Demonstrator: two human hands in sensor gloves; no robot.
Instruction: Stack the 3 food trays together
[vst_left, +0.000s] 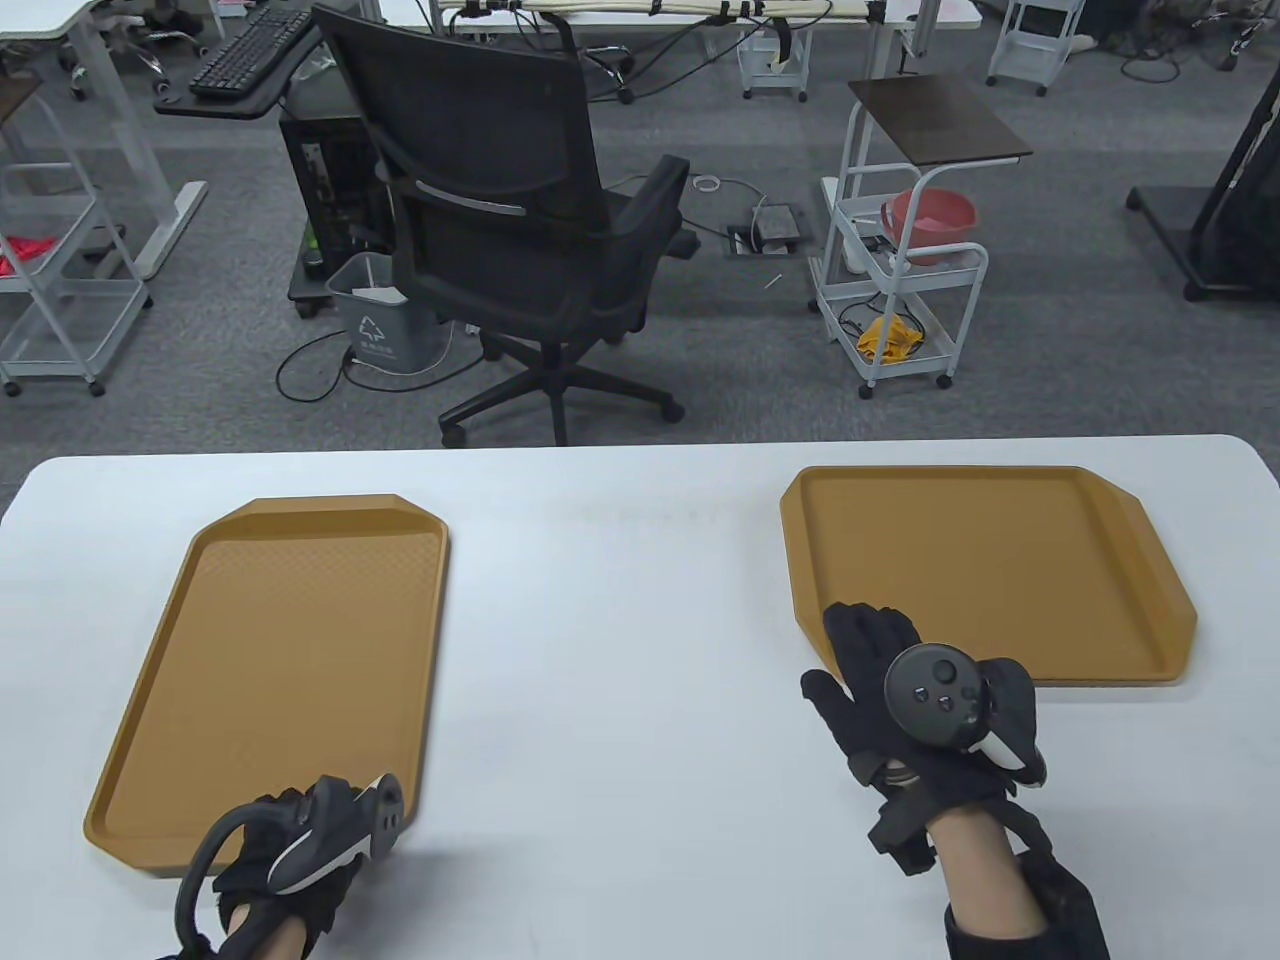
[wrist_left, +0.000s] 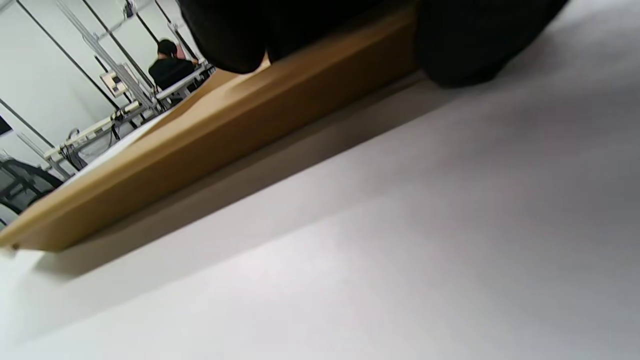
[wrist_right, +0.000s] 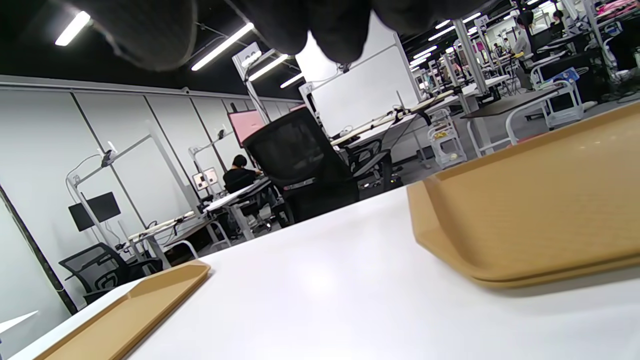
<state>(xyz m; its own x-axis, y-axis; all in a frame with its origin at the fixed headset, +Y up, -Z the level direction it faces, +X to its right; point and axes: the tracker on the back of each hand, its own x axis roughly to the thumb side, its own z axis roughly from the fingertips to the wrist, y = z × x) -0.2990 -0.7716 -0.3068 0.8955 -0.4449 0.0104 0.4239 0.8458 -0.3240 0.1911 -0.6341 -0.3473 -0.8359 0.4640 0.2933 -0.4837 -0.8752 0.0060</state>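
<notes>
Two tan food trays lie on the white table (vst_left: 620, 620). The left tray (vst_left: 290, 660) lies lengthwise and the right tray (vst_left: 980, 570) lies crosswise. My left hand (vst_left: 300, 850) grips the left tray's near edge by its right corner. In the left wrist view its fingers (wrist_left: 225, 35) lie over the rim (wrist_left: 210, 145) and the thumb sits under it. My right hand (vst_left: 850, 650) lies flat and spread, with its fingertips over the right tray's near-left corner. The right wrist view shows the right tray (wrist_right: 530, 220) close by and the left tray (wrist_right: 125, 310) farther off. A third tray does not show apart.
A black office chair (vst_left: 520, 220) stands on the floor behind the table's far edge. A white cart (vst_left: 900, 270) stands to its right and a grey bin (vst_left: 375, 320) to its left. Bare table lies between the two trays.
</notes>
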